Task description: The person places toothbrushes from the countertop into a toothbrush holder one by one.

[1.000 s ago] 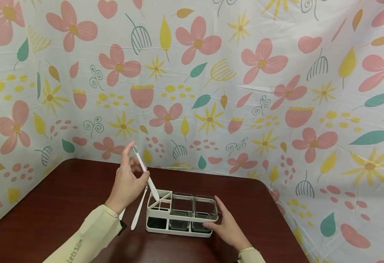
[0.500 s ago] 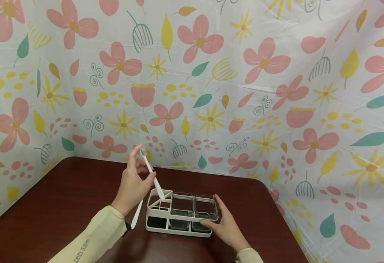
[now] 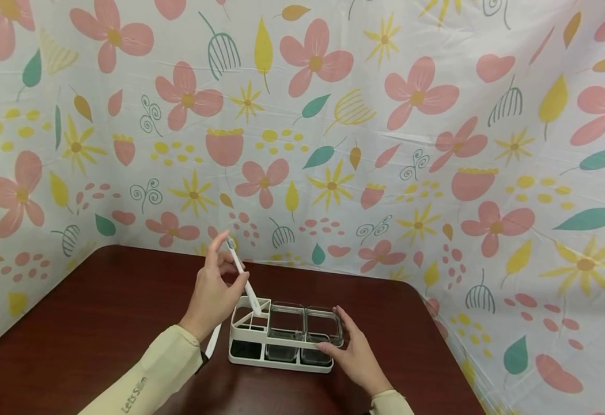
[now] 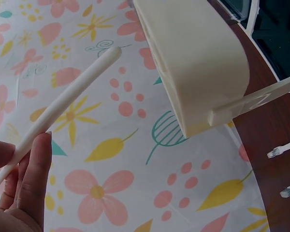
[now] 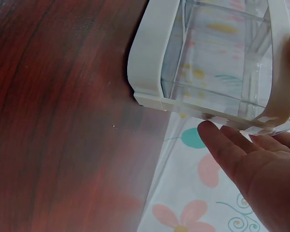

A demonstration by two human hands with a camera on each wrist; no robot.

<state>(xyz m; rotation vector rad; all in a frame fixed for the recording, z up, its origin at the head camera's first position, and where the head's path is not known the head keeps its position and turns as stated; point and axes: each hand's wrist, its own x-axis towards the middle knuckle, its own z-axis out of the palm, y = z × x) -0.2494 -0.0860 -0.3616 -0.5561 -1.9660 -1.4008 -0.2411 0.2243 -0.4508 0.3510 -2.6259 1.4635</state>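
My left hand point(image 3: 211, 297) pinches a white toothbrush point(image 3: 245, 282) between thumb and fingers. Its bristles point up and back, and the handle's lower end overlaps the holder's left compartments in the head view. In the left wrist view, the toothbrush handle point(image 4: 70, 94) appears beside the holder's cream end wall point(image 4: 203, 58). The two-level toothbrush holder point(image 3: 292, 340) stands on the table, with two clear cups point(image 3: 288, 307) in its middle and right places. At its right end my right hand point(image 3: 356, 360) grips it, thumb in front and fingers around the far side.
Another white toothbrush point(image 3: 212, 341) lies on the dark red table point(image 3: 100, 311), partly behind the left sleeve point(image 3: 152, 369). Two toothbrush heads point(image 4: 276, 152) show at the right of the left wrist view. A flowered curtain point(image 3: 302, 144) hangs behind the table.
My left hand has moved right with the toothbrush, bringing its lower end further over the holder's left compartments. The left sleeve covers more of the toothbrushes lying on the table. My right hand stays on the holder.
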